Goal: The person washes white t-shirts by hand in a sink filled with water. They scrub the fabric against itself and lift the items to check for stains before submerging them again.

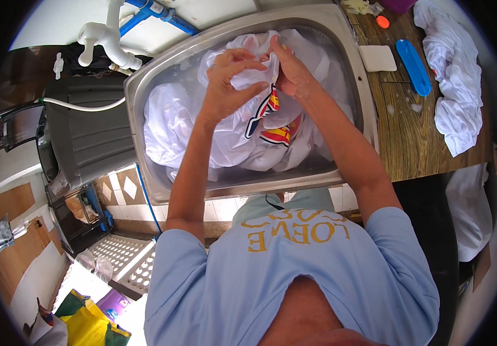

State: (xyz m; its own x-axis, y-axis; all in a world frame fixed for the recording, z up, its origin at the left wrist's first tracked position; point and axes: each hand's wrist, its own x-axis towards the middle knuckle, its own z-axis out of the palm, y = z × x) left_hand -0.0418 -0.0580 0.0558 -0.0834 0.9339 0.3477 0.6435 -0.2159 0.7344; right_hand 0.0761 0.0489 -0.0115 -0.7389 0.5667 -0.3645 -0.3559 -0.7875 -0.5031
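In the metal sink basin (139,138) lies a heap of wet white cloth (173,118) in water. Part of it is a white garment (240,121) with a red, yellow and navy print, pulled up toward my hands. My right hand (292,72) is closed on a raised fold of this garment, thumb pointing up along it. Just to its left, my left hand (228,83) has its fingers curved and its thumb apart from them. A gap shows between that thumb and the fingers, whose tips come close to the fold.
A wooden counter (401,138) adjoins the sink's right side. On it are a white bar of soap (378,58), a blue oblong brush (413,66), an orange cap (382,22) and a twisted white cloth (456,86). A white tap (107,37) stands at the far left, above a dark grey ribbed surface (90,127).
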